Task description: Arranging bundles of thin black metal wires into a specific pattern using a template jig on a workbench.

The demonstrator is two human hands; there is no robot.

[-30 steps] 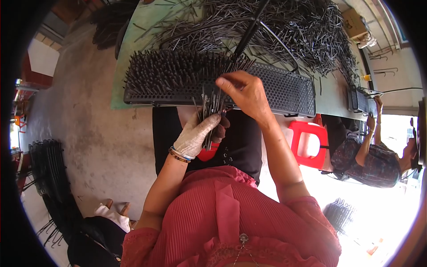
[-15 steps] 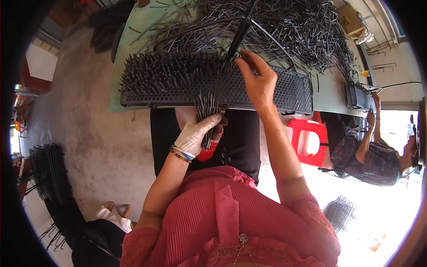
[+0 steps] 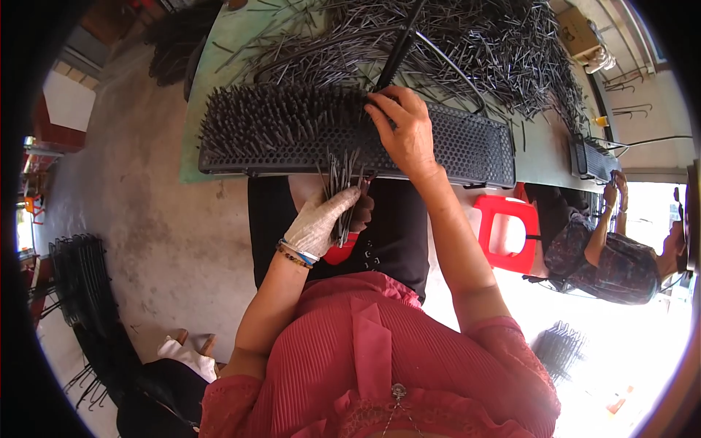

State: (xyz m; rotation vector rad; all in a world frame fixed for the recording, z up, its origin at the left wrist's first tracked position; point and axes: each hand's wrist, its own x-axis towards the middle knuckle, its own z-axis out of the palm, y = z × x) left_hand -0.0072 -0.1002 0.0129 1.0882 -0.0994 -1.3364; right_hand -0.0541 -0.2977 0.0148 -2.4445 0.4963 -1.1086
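Note:
My left hand [image 3: 321, 223], in a pale work glove with dark fingertips, is closed round a bundle of thin dark rods [image 3: 340, 179] that fan out at the top. It sits just below the front edge of a long black perforated tray [image 3: 467, 150]. Many dark rods [image 3: 270, 120] stand upright in the tray's left and middle part. Over the tray's middle is my bare right hand [image 3: 409, 135], its fingertips drawn together at the right end of the standing rods. Whatever those fingertips hold, if anything, is hidden.
Loose dark rods [image 3: 482, 51] lie heaped across the green table [image 3: 237, 29], with a black metal frame [image 3: 400, 55] among them. At right, another person [image 3: 606, 252] works at a second tray [image 3: 593, 157]. A red stool [image 3: 509, 233] stands between us. Black hooked racks [image 3: 84, 281] stand at left.
My right hand has moved left and a little toward the standing rods, and its spread fingers have come together there. My left hand stays nearly in place with its bundle.

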